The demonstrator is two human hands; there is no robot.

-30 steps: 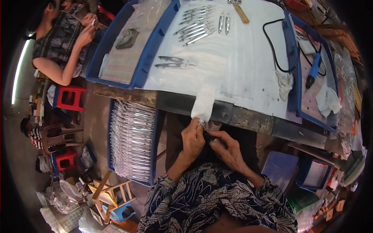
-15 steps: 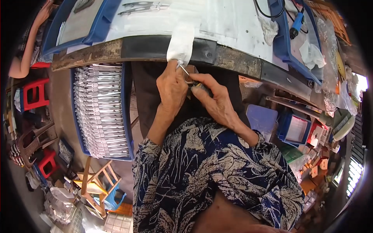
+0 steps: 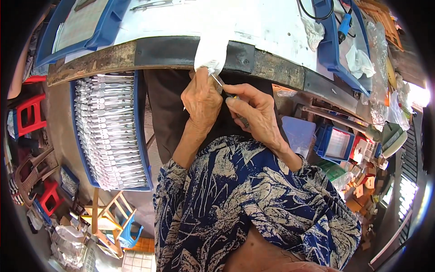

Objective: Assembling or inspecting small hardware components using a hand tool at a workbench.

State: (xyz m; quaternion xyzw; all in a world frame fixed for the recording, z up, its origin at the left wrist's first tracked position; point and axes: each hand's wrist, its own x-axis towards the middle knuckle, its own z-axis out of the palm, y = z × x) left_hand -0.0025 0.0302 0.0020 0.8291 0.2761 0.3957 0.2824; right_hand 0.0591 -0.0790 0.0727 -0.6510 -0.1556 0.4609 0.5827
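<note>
At the front edge of the worktable, my left hand is closed, fingers pinched around a small shiny metal part. The part rests against a white cloth strip that hangs over the edge. Just to the right, my right hand is closed round a hand tool with a dark grip, mostly hidden in the palm. Its thin metal shaft points up and left to the small part. What kind of part it is, and the exact shape of the tool's tip, I cannot make out.
Below the table at left, a blue crate holds many rows of silvery metal tools. Metal tools lie on the white tabletop. Blue trays flank it, the right one with a blue-handled corded tool. Red stools stand left.
The view has shifted slightly. My right hand has turned a little, its fingers lower around the tool. My left hand stays at the cloth strip, still pinching the small part.
</note>
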